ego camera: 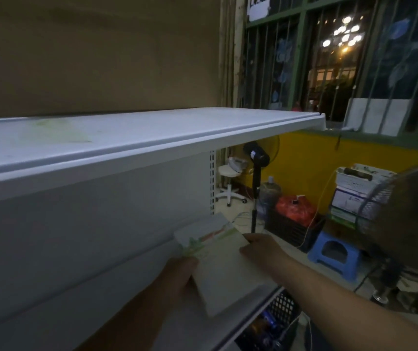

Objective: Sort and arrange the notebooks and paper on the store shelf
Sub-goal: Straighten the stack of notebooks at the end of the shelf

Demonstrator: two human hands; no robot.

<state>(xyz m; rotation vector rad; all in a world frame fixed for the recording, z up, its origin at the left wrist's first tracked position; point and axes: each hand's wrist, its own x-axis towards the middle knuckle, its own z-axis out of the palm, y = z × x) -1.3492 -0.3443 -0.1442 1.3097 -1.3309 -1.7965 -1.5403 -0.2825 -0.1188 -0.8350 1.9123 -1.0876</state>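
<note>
A pale notebook with a green leafy print at its top left corner lies tilted over the lower shelf. My left hand holds its left edge, fingers curled round it. My right hand grips its top right corner. Under it another pale notebook or sheet sticks out toward the back, near the shelf's right end. The upper white shelf carries nothing but a faint green stain.
A black mesh basket with dark items sits below the shelf's right end. Right of the shelf stand a pedestal fan, a black crate with a red bag, a blue stool and a second fan.
</note>
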